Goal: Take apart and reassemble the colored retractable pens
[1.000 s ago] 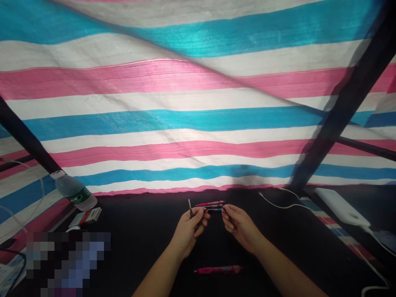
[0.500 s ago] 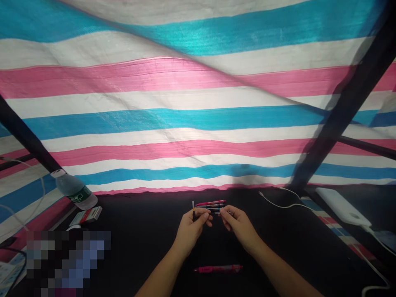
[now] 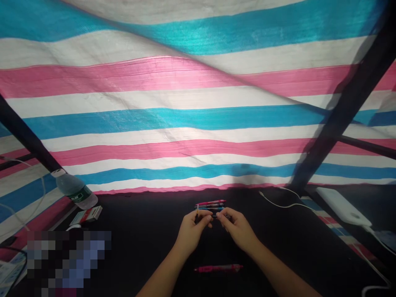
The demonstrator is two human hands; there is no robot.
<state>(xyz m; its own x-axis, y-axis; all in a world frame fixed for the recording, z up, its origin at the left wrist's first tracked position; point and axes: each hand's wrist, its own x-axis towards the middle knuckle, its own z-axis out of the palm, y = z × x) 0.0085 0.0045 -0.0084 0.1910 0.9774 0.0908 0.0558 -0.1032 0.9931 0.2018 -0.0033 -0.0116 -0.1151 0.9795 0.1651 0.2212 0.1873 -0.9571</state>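
My left hand and my right hand meet over the black table, fingertips almost touching. Both are pinched on a small dark pen part held between them; what exactly it is stays too small to tell. Just beyond the fingers lie a few pens side by side, pink and blue. A pink pen lies flat on the table between my forearms, nearer to me.
A striped pink, blue and white tarp hangs behind the table. A plastic water bottle and a small box sit at the left. A white power bank with a white cable lies at the right. Dark poles cross both sides.
My hands have come closer together, and the thin piece that stood upright in my left fingers has been lowered toward the right hand. The pens on the table have not moved.
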